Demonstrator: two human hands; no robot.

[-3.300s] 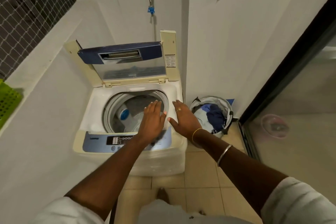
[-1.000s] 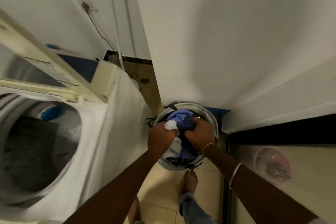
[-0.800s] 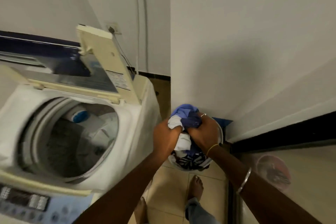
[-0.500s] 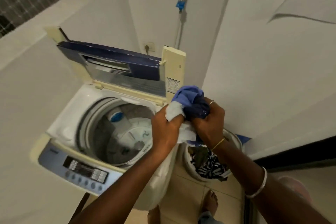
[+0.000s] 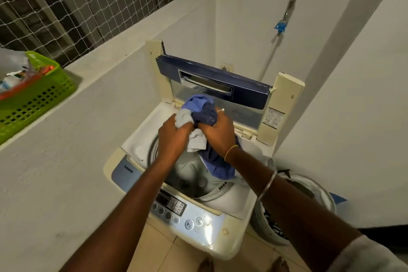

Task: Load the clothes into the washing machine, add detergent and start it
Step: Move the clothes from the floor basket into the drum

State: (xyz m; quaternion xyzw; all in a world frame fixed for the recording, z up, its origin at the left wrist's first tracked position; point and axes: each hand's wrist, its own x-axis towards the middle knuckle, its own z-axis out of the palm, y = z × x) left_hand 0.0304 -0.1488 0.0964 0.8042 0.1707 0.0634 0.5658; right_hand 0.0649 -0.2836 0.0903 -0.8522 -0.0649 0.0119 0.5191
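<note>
Clothes (image 5: 202,115) bundle, clenched by left hand (image 5: 173,137) and right hand (image 5: 217,133) over washer (image 5: 132,148) drum: trailing cloth may snag the rim.

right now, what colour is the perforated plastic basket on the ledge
The perforated plastic basket is bright green, seen best in the head view.

Washing machine (image 5: 141,137) against left wall, lid (image 5: 242,93) upright at its back, control panel (image 5: 187,216) along near edge. Clothes bundle (image 5: 203,110) above open drum (image 5: 192,174), left hand (image 5: 174,137) gripping its left side, right hand (image 5: 217,132) its right. Laundry bin (image 5: 326,196) on floor just right of machine. Crate (image 5: 37,99) on ledge (image 5: 106,59), far left. Tap (image 5: 280,26) on wall behind machine.
</note>
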